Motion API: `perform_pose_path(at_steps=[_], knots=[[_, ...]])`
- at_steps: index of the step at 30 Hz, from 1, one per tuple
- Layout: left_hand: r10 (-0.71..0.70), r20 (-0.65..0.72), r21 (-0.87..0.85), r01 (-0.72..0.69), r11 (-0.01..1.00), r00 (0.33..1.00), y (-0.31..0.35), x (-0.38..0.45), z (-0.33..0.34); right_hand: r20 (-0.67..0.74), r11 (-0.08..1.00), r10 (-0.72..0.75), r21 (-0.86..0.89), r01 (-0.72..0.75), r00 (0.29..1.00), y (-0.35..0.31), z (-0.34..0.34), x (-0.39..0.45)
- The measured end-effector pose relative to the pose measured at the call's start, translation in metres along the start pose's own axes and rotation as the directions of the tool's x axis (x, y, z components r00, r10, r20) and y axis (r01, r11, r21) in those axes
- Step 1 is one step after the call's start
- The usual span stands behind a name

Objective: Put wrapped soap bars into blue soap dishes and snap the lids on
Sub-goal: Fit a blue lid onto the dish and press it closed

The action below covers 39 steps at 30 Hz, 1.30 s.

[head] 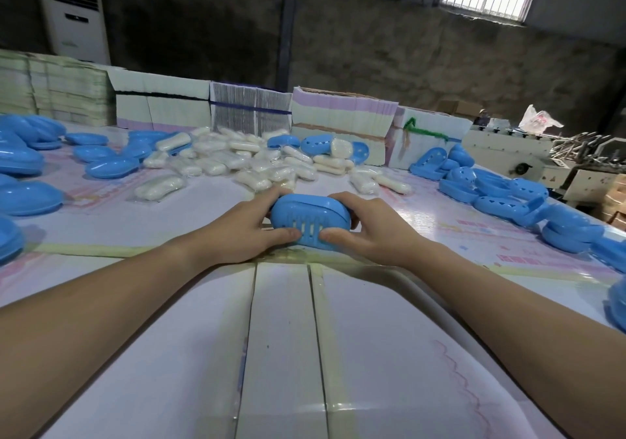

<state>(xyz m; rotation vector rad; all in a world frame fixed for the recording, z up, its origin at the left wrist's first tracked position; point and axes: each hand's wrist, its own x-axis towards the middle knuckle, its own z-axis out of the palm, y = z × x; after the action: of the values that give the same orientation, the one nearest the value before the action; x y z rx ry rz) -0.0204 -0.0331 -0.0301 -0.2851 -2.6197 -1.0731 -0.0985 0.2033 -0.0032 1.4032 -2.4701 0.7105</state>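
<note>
Fingers of my left hand (242,232) and right hand (367,232) curl round the ends of a blue soap dish (310,220), thumbs pressed on its slotted face, holding it just above the bench (288,337). Wrapped soap bars (237,160) lie heaped beyond it, loose blue dish halves (491,188) at either side.

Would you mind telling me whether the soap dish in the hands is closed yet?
Closed, or nearly: the soap dish shows two shells together along a seam. Whether it has snapped, cannot tell.
</note>
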Motion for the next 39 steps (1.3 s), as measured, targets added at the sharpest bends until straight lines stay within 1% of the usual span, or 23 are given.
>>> perform_pose_path(at_steps=[3,5,8,13,18,23,26,28,31,33,35,36,39], knots=[[-0.008,0.037,-0.016,0.008,1.0,0.999,-0.002,0.001,0.0,0.048,0.996,0.036,0.076,-0.04,0.998,0.003,-0.001,-0.001],[-0.018,0.059,-0.021,0.019,1.0,0.998,-0.003,0.001,0.0,0.084,0.995,0.028,0.096,-0.036,0.996,0.004,0.0,-0.003],[-0.027,0.067,-0.007,0.027,1.0,0.997,-0.003,0.002,-0.001,0.085,0.998,0.02,0.061,-0.025,0.996,0.005,0.002,-0.002],[-0.008,0.053,0.01,0.008,1.0,0.999,-0.003,0.002,0.0,0.07,0.998,0.039,-0.061,-0.035,0.997,0.005,0.002,-0.001],[0.014,0.02,0.039,-0.014,0.999,1.0,-0.003,0.002,0.0,0.061,0.996,0.012,-0.092,-0.006,0.998,0.003,0.001,-0.001],[0.021,0.015,0.015,-0.021,1.0,1.0,-0.001,0.001,-0.001,0.063,0.996,0.014,-0.086,-0.008,0.998,0.004,0.002,-0.001],[0.029,0.012,0.003,-0.029,1.0,0.999,0.0,-0.001,-0.002,0.049,0.998,0.009,-0.068,-0.006,0.999,0.004,0.003,-0.001],[0.03,-0.008,-0.02,-0.03,0.999,1.0,0.001,-0.002,-0.002,0.031,1.0,-0.007,-0.013,0.007,1.0,0.005,0.004,-0.002],[0.077,-0.042,-0.015,-0.077,0.997,0.996,0.004,-0.002,-0.001,-0.072,0.998,-0.058,0.022,0.06,0.996,0.006,0.005,-0.002],[0.122,-0.007,0.022,-0.122,0.992,0.992,0.009,-0.003,0.001,-0.1,0.995,-0.1,-0.002,0.1,0.99,0.005,0.005,-0.001],[0.128,0.059,0.015,-0.129,0.992,0.99,0.013,-0.005,0.003,-0.06,0.996,-0.09,-0.002,0.09,0.994,0.004,0.005,0.0],[0.123,0.084,-0.003,-0.123,0.992,0.989,0.016,-0.005,0.003,-0.029,0.997,-0.064,0.029,0.065,0.998,0.005,0.005,-0.001],[0.105,0.102,-0.046,-0.101,0.994,0.989,0.021,-0.006,0.004,0.138,0.959,0.022,0.276,-0.059,0.99,0.009,-0.002,-0.003]])
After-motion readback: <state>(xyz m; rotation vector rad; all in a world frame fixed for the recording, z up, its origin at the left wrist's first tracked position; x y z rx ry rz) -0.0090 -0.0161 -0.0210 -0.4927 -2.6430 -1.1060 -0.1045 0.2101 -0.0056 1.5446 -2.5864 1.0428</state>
